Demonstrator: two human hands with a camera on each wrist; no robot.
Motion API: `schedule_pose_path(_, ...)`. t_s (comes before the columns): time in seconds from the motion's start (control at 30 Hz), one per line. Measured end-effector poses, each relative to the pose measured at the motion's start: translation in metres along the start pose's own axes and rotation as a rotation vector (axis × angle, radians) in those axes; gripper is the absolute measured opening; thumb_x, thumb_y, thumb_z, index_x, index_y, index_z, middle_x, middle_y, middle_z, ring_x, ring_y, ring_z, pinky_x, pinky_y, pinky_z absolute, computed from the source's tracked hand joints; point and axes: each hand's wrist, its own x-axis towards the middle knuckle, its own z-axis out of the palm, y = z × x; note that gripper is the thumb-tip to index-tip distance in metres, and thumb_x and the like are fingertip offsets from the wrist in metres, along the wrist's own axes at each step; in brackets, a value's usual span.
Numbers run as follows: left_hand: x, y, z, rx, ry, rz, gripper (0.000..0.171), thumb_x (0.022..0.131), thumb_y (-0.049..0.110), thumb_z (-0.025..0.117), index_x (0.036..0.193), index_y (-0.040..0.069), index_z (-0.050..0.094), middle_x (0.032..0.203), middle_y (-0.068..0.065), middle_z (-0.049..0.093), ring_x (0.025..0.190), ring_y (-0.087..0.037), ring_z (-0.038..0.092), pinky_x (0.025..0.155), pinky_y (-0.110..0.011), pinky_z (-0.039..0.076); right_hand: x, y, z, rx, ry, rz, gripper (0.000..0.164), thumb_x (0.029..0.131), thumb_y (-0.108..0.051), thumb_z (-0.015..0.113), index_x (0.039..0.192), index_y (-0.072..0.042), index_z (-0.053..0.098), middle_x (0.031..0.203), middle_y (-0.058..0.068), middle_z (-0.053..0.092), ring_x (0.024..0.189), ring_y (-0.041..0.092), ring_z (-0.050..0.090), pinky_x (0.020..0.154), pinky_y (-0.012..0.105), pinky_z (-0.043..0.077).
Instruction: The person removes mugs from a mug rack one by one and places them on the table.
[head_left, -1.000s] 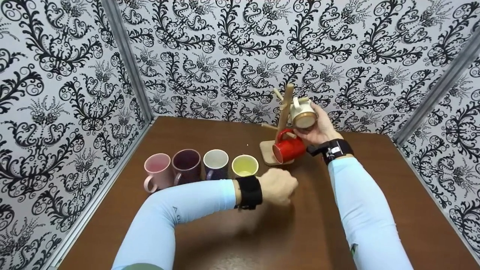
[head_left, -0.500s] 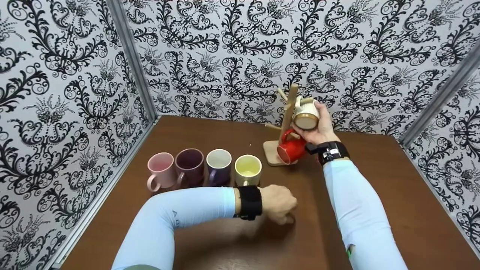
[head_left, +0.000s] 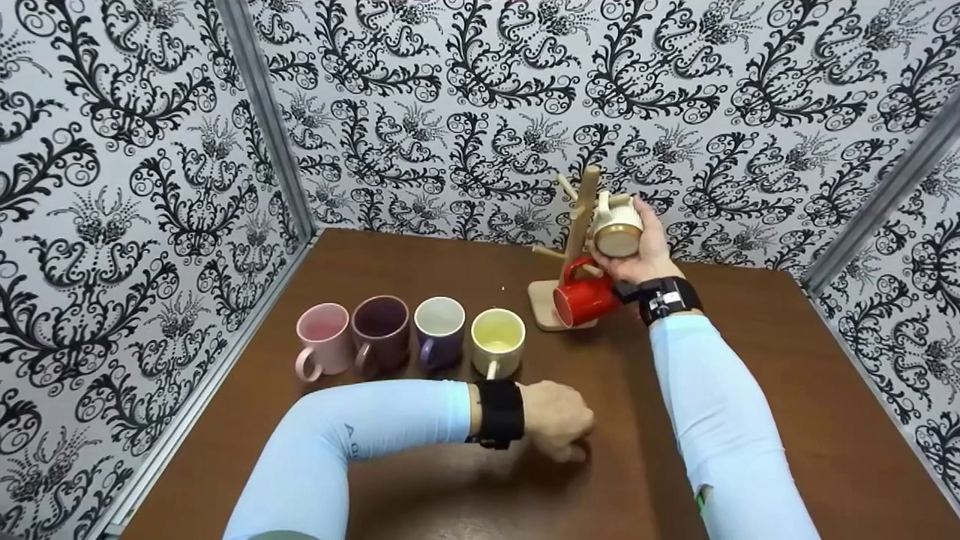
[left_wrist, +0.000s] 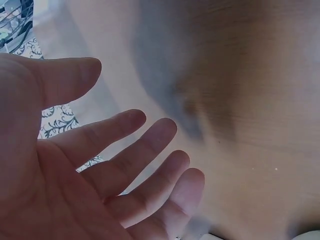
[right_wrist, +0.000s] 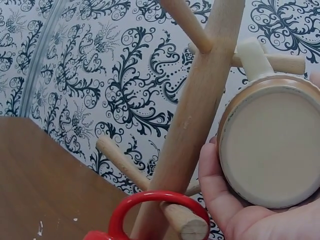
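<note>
My right hand (head_left: 651, 251) holds a cream ribbed mug (head_left: 619, 231) with a tan band, its bottom turned toward me. In the right wrist view the fingers curl around that mug (right_wrist: 272, 150), and its handle (right_wrist: 254, 60) overlaps an upper peg (right_wrist: 287, 64) of the wooden mug tree (right_wrist: 195, 95). Below it a red mug (head_left: 589, 300) hangs tilted, its handle (right_wrist: 131, 202) looped over a lower peg. My left hand (head_left: 559, 420) is low over the table, near the yellow mug (head_left: 499, 345). The left wrist view shows its fingers (left_wrist: 150, 142) loosely bent and holding nothing.
Left of the yellow mug, a purple mug (head_left: 440, 334), a dark plum mug (head_left: 381, 336) and a pink mug (head_left: 326, 341) stand upright in a row. The tree's base (head_left: 544, 307) rests on the brown table (head_left: 435, 262). Patterned walls (head_left: 510, 112) enclose the back and sides.
My left hand has moved toward the near side of the table, uncovering the yellow mug's handle. My right hand stays at the tree with the cream mug. The head view has shifted slightly.
</note>
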Motion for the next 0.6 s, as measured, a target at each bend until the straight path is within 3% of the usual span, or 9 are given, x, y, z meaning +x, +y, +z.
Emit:
schedule_pose_path(0.27, -0.004, 0.000, 0.004, 0.000, 0.005, -0.003, 0.033, 0.090, 0.054, 0.076, 0.077, 0.024, 0.071, 0.080, 0.006, 0.073, 0.067, -0.012, 0.067, 0.057, -0.032, 0.057, -0.006, -0.008, -0.005, 0.009, -0.014, -0.025, 0.063, 0.091, -0.048, 0.081, 0.141, -0.021, 0.054, 0.127, 0.013, 0.068, 0.113, 0.026, 0.065, 0.092, 0.038, 0.056)
schedule_pose_path(0.6, -0.004, -0.005, 0.010, -0.013, 0.028, 0.013, 0.035, 0.089, 0.052, 0.077, 0.073, 0.025, 0.062, 0.071, 0.008, 0.066, 0.064, -0.010, 0.064, 0.054, -0.031, 0.054, -0.004, -0.019, -0.006, -0.056, -0.037, -0.062, 0.060, 0.092, -0.050, 0.077, 0.141, -0.023, 0.056, 0.123, 0.012, 0.069, 0.097, 0.032, 0.067, 0.080, 0.040, 0.059)
